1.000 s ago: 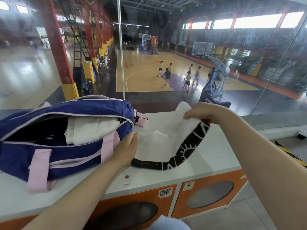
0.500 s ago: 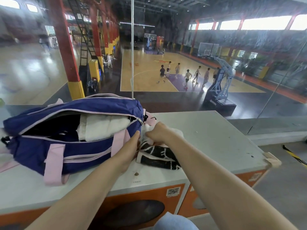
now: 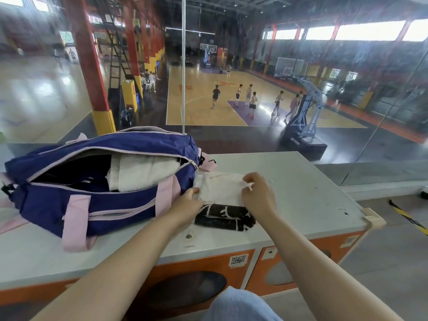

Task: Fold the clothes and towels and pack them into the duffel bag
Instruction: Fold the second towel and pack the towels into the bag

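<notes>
A: Where is the towel?

B: The white towel (image 3: 220, 187) with the black patterned border lies folded on the white counter (image 3: 301, 181), near its front edge, touching the right end of the open blue duffel bag (image 3: 92, 200). Another white towel (image 3: 141, 172) already sits inside the bag.

A: And the hands?

B: The left hand (image 3: 185, 202) pinches the towel's left edge beside the bag. The right hand (image 3: 257, 193) pinches its right edge, fingers closed on the cloth.

A: How will it handle?

B: Light, soft and floppy, I judge. It will sag and unfold if lifted by one corner, so take it under both folded sides, or slide a palm beneath, before moving it into the bag's opening.
</notes>
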{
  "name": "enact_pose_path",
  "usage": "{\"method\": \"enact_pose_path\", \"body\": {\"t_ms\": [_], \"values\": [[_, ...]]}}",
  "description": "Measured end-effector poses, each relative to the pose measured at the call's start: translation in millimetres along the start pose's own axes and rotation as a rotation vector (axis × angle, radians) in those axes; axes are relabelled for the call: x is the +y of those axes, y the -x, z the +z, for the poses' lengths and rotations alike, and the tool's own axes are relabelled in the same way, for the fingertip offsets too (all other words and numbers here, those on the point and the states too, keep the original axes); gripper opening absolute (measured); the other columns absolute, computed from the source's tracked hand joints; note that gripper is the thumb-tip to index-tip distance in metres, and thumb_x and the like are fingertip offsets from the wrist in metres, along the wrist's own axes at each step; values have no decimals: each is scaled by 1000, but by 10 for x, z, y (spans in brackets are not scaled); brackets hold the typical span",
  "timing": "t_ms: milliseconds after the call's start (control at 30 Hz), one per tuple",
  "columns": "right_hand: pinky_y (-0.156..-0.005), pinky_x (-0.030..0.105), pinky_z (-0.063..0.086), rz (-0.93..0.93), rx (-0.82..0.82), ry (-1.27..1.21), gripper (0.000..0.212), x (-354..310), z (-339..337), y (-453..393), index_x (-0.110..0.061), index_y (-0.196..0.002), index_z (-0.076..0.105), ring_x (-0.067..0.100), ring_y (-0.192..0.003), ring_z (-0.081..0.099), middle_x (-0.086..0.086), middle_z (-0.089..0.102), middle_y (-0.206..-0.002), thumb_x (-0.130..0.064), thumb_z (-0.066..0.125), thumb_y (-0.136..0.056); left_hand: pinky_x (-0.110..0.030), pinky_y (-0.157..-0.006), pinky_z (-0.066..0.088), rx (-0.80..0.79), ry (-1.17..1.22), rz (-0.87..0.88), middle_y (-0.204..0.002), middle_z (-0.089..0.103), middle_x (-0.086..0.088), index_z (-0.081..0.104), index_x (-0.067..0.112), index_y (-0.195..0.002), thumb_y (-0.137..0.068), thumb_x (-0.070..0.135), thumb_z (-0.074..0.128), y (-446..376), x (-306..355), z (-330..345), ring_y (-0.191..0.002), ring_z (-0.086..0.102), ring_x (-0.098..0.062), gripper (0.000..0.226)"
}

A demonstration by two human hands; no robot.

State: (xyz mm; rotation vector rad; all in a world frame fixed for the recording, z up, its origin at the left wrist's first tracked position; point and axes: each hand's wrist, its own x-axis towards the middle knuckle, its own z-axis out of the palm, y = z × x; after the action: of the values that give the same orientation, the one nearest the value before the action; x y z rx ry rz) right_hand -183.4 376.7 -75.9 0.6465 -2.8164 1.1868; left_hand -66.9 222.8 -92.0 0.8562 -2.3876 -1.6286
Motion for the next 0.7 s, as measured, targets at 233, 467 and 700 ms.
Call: {"method": "enact_pose_path", "body": {"t_ms": [233, 467, 700], "values": [[-82, 39, 57, 493, -280, -320, 59, 256, -43, -65, -7, -109, 63, 27, -87, 68, 10, 70, -98, -58, 62, -80, -31, -98, 40, -14, 11, -5, -148, 43, -2, 39, 24, -146, -89, 26, 55, 82, -5, 24, -129, 44, -22, 60], [-87, 49, 57, 429, -466, -873, 56, 293, -116, 142, -15, -127, 51, 33, -101, 69, 14, 68, -116, -33, 76, -81, -44, -106, 43, -45, -129, 123, -155, 33, 0, 30, 27, -149, -86, 25, 59, 239, -166, 23, -134, 42, -24, 69], [-86, 46, 56, 223, -351, -817, 44, -138, -307, 295, -25, -131, 48, 29, -104, 64, 8, 63, -118, -11, 58, -91, -31, -85, 55, -140, 97, 135, -148, 37, 4, 23, 42, -147, -89, 19, 61, 389, -156, -62, -117, 52, -16, 73]]}}
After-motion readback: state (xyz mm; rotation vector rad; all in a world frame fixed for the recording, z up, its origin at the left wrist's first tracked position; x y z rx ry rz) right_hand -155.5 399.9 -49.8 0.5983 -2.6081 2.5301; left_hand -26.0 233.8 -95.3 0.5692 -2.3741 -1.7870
